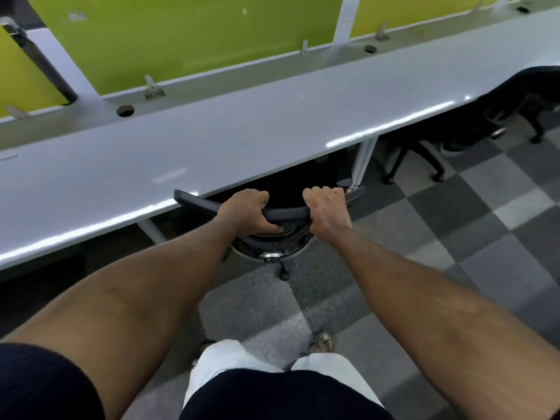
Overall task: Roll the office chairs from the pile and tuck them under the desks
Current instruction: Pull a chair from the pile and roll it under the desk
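A black office chair [286, 212] stands in front of me with its seat under the long grey desk [212, 137]. Only the top rail of its backrest, part of its base and one caster show. My left hand [251, 212] grips the backrest rail from above, thumb underneath. A short way to the right, my right hand [325, 212] grips the same rail. Both arms are stretched forward.
Another black chair [497, 110] sits tucked under the desk at the right. Green divider panels [181, 37] run along the desk's far edge. A white desk leg [365, 162] stands just right of my chair. Grey checkered carpet lies below.
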`<action>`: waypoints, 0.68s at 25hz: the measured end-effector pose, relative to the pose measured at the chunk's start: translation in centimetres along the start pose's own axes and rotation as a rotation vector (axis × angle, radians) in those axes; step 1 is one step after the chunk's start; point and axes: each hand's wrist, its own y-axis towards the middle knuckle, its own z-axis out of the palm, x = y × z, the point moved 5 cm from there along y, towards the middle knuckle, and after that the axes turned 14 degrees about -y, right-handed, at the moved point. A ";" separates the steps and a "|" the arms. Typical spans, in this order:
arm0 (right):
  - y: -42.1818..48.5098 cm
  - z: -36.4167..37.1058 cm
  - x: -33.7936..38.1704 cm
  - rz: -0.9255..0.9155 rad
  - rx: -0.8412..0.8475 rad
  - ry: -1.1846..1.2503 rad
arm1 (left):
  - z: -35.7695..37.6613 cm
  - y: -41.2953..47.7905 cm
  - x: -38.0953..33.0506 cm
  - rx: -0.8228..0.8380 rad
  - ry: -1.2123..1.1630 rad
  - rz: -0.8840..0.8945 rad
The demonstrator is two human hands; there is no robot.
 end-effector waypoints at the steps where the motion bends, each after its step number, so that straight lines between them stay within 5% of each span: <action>1: 0.9 0.2 -1.1 -0.030 0.006 -0.005 | 0.2 0.9 -0.5 -0.016 -0.005 -0.025; 17: 14.4 2.1 -8.1 -0.249 -0.132 0.040 | -1.4 10.6 -2.8 -0.187 -0.013 -0.192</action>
